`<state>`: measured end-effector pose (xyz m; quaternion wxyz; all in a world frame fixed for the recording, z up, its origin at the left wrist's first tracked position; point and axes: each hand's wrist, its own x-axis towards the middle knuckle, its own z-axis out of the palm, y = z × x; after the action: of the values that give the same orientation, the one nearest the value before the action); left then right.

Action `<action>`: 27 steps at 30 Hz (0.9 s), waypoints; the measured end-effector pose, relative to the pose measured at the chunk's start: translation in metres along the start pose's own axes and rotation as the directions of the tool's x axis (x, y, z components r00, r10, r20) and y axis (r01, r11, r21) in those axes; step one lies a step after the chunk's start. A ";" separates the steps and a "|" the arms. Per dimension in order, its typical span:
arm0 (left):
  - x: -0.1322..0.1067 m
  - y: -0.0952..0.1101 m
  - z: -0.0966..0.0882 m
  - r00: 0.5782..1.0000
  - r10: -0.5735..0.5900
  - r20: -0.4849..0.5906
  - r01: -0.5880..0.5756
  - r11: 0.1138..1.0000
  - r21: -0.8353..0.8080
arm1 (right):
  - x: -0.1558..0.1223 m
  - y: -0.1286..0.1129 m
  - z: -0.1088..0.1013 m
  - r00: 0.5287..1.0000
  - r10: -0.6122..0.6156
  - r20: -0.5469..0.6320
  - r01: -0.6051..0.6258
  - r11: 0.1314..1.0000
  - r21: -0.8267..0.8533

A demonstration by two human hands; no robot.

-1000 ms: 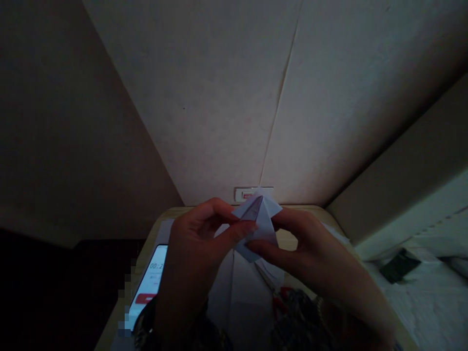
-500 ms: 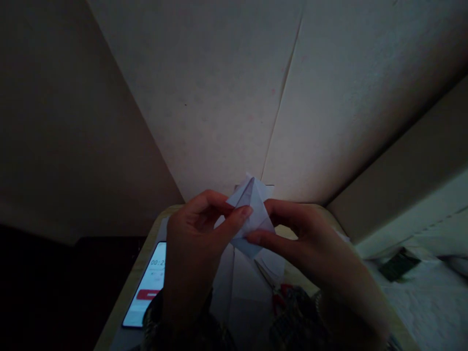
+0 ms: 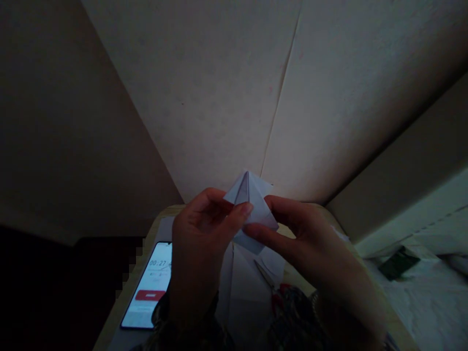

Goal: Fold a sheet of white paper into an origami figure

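A folded sheet of white paper, with a pointed top and layered flaps, is held up above the small table between both hands. My left hand pinches its left side, thumb lying across the front face and fingers behind. On the right edge my right hand grips it, with the thumb in front near the lower part and the other fingers behind. Below lie creased white paper sheets and a pair of scissors with red handles, partly covered by my right sleeve.
To the left on the wooden table, a phone shows a running timer. A pale wall rises right behind the table. White bedding with a dark green packet lies at the right.
The folded paper has shifted slightly left and up, and its front flap looks a little flatter. Both hands keep hold of it. More of the phone screen shows now.
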<state>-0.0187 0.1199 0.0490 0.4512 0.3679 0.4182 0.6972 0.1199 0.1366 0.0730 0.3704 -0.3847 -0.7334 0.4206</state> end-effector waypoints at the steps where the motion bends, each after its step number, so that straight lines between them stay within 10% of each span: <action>1: 0.000 0.000 0.000 0.998 -0.054 0.040 0.056 0.997 -0.044 | 0.000 0.000 0.000 1.000 -0.004 -0.007 0.004 1.000 0.006; 11: 0.003 -0.001 -0.002 0.956 -0.251 0.152 0.272 0.952 -0.139 | -0.006 0.003 -0.003 0.997 -0.062 -0.035 0.055 0.984 -0.170; 27: 0.004 0.003 -0.009 0.992 -0.087 0.086 0.084 0.995 0.046 | -0.007 0.008 -0.001 0.993 -0.117 -0.028 0.106 0.961 -0.257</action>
<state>-0.0294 0.1202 0.0490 0.4909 0.3894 0.4278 0.6514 0.1259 0.1334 0.0650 0.3567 -0.3961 -0.7938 0.2928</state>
